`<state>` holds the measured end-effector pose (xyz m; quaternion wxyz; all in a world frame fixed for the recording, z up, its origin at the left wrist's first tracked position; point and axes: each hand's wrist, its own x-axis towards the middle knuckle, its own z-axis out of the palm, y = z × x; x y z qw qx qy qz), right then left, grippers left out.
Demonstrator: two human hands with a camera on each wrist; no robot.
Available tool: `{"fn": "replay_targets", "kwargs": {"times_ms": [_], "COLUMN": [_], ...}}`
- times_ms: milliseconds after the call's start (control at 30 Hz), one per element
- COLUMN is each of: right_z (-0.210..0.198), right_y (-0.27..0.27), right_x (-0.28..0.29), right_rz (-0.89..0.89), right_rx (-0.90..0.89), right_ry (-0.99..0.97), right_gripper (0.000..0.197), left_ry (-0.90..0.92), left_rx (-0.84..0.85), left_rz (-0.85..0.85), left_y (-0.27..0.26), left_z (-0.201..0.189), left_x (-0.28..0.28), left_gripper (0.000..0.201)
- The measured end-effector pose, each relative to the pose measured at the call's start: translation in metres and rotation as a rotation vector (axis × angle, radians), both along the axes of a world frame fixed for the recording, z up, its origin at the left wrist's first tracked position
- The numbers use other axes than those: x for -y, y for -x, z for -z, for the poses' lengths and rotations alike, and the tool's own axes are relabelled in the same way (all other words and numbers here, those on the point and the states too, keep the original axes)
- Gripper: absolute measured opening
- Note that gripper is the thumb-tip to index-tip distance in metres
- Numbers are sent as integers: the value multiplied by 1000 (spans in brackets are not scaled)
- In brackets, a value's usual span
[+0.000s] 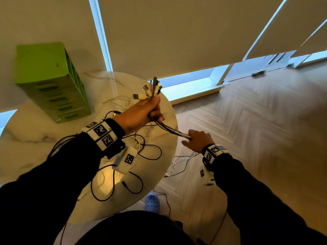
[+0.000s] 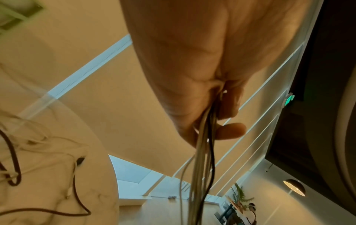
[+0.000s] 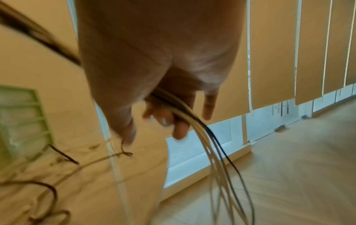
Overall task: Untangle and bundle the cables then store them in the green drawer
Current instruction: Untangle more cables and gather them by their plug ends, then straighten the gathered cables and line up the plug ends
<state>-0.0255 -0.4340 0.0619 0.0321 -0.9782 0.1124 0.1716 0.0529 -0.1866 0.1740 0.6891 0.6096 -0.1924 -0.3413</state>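
My left hand (image 1: 150,110) is raised over the round marble table's (image 1: 35,138) right side and grips a bunch of white, grey and black cables (image 1: 169,129). Their plugs (image 1: 152,89) stick up out of the fist. The bunch runs down and to the right into my right hand (image 1: 196,140), which holds it just past the table's edge; the loose ends (image 1: 180,161) trail to the floor. In the left wrist view the fingers (image 2: 229,129) curl round the strands (image 2: 204,159). In the right wrist view the cables (image 3: 212,144) pass through curled fingers (image 3: 179,129). The green drawer unit (image 1: 51,82) stands at the table's back left.
Loose black cables (image 1: 150,152) and thin white ones (image 1: 116,101) lie spread on the table between the drawer unit and me. A blue clog (image 1: 152,202) is on the wooden floor (image 1: 265,121) under the table's edge. Blinds and low windows run along the far wall.
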Motion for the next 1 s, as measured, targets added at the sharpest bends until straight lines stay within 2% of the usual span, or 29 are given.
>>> {"fn": "replay_targets", "kwargs": {"times_ms": [67, 133, 167, 233, 267, 333, 367, 433, 500, 567, 633, 700, 767, 800, 867, 933, 1000], "right_z": [-7, -21, -32, -53, -61, -70, -73, -78, -79, -75, -75, -75, -70, -67, -63, -66, -76], "right_y": [4, 6, 6, 4, 3, 3, 5, 11, 19, 28, 36, 38, 34, 31, 25, 20, 20], "right_x": [-10, -28, -38, -58, -65, -70, -69, -63, -56, -46, -41, -35, -28, -24, -15, -6, 3], "right_rz": [-29, -77, -78, -59, -36, 28, 84, 192, 196, 112, 82, 131, 199, 225, 304, 441, 538], "right_rx": [-74, 44, 131, 239, 245, 258, 264, 244, 205, 154, 94, 57, 85, 114, 197, 312, 408], "right_ry": [-188, -381, -483, -737, -869, -1022, -1060, -1118, -1085, -987, -936, -908, -835, -800, -823, -986, -1114], "right_gripper": [55, 76, 79, 74, 64, 28, 16, 20, 20, 23, 26, 28, 25, 22, 19, 19, 20], "left_ry": [-37, -179, -258, -379, -430, -511, -538, -592, -553, -403, -271, -120, -72, -77, -34, 59, 145], "left_rx": [91, 247, 332, 504, 576, 587, 584, 637, 511, 233, 59, 12, 135, 207, 251, 153, 32], "left_rz": [15, 70, 116, 159, 132, 40, 21, 33, 59, 126, 164, 173, 203, 225, 239, 147, 58], "left_y": [1, 3, 4, 5, 5, 4, 2, -2, -6, -9, -8, -1, 5, 6, 8, 8, 7], "left_z": [3, 3, 3, 10, 14, 19, 20, 14, 7, 5, 7, 9, 12, 14, 18, 25, 36], "left_x": [9, 17, 22, 35, 41, 51, 55, 61, 68, 73, 79, 86, 96, 101, 111, 118, 120], "left_gripper": [44, 52, 53, 56, 64, 75, 71, 50, 40, 41, 34, 23, 24, 31, 59, 96, 116]}}
